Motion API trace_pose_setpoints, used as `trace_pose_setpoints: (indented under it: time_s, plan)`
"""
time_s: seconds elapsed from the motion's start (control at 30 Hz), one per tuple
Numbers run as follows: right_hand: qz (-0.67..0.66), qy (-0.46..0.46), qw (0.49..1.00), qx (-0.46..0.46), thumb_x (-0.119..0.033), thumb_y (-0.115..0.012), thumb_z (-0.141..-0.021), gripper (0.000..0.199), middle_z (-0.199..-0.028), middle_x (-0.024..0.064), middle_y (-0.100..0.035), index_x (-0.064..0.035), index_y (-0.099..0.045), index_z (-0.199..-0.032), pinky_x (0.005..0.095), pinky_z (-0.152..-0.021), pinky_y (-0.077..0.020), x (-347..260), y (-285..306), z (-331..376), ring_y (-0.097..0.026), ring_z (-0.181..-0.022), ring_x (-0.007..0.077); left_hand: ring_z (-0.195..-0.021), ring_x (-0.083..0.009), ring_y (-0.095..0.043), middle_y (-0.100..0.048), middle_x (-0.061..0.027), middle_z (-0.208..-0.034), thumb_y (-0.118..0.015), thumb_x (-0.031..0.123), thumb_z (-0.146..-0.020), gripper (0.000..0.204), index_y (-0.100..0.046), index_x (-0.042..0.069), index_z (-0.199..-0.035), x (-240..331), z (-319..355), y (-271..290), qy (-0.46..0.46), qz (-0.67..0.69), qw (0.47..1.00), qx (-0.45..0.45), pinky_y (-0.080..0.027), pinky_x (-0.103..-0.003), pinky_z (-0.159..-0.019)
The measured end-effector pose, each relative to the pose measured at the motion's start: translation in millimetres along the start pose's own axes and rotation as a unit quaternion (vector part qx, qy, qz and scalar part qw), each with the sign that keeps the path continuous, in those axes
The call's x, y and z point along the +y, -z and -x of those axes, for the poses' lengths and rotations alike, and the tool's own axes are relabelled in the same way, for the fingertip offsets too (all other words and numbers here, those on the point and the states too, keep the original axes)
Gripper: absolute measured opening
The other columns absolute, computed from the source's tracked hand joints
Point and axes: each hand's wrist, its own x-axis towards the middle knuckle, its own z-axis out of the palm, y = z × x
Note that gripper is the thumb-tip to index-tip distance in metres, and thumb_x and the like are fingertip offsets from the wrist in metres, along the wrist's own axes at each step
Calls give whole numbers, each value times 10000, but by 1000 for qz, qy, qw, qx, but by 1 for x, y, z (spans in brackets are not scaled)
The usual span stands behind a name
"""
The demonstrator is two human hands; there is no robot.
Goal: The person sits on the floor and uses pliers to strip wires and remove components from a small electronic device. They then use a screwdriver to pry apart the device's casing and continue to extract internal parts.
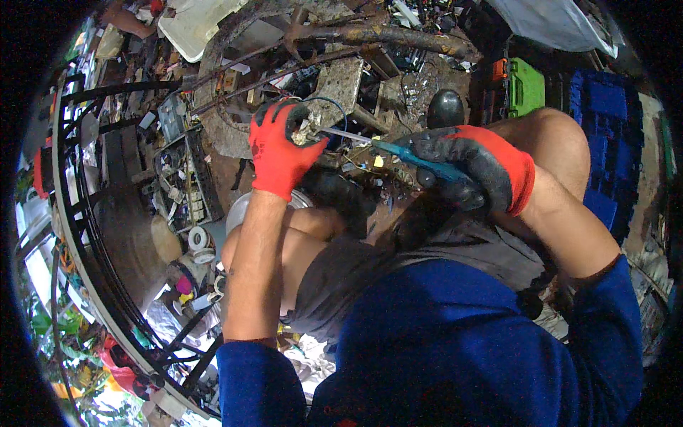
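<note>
My left hand (279, 148), in a red and black work glove, is closed around a small dirty grey metal part (306, 133) held up in front of me. My right hand (475, 167), in a matching glove, grips a screwdriver with a blue-green handle (416, 159). Its thin metal shaft (347, 134) runs left and its tip touches the small part in my left hand. Both hands are above my bare knees, and my blue sleeves come in from the lower edge.
Scrap lies all around: rusty metal bars (384, 35), a circuit board (186, 186), a black metal frame (85, 235) at the left, a green box (525, 87), a blue crate (605, 107) at the right. Another person's arm (128, 21) shows at the top left.
</note>
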Motion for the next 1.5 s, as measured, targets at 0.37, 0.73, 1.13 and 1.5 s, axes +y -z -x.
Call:
trace_pose_setpoints:
  time_s: [0.37, 0.73, 1.13, 1.5]
  plan:
    - [84, -18, 989, 124, -163, -656, -887, 313, -877, 71, -726, -21, -697, -1162, 290, -722, -528, -27, -19, -5, -629, -794, 101, -1122, -346, -571, -631, -115, -1179, -823, 376, -613, 594, -644, 98, -1106, 1, -5, 2, 4, 13, 1000, 15, -344, -494, -1083]
    - [-59, -64, 991, 106, -170, -661, -875, 273, -797, 33, -695, -34, -719, -1105, 284, -657, -494, -40, -7, -13, -589, -733, 75, -1063, -334, -585, -646, -111, -1121, -816, 352, -598, 583, -654, 86, -1091, -2, -8, 1, -12, 45, 998, 43, -398, -459, -997]
    - [353, 0, 934, 56, -228, -723, -822, 336, -967, 130, -683, -70, -674, -1114, 375, -831, -514, -42, 23, -15, -655, -890, 305, -1101, -358, -580, -633, -139, -1177, -824, 397, -610, 641, -652, 71, -1134, -11, -8, -5, -4, 40, 998, 54, -377, -488, -1041]
    - [499, 55, 851, 153, -295, -714, -832, 445, -999, 209, -648, -69, -649, -1210, 430, -854, -513, -47, -13, -10, -637, -964, 379, -1109, -351, -583, -639, -151, -1172, -865, 345, -615, 671, -632, 61, -1177, -9, -5, -7, 28, 31, 999, 30, -421, -450, -999]
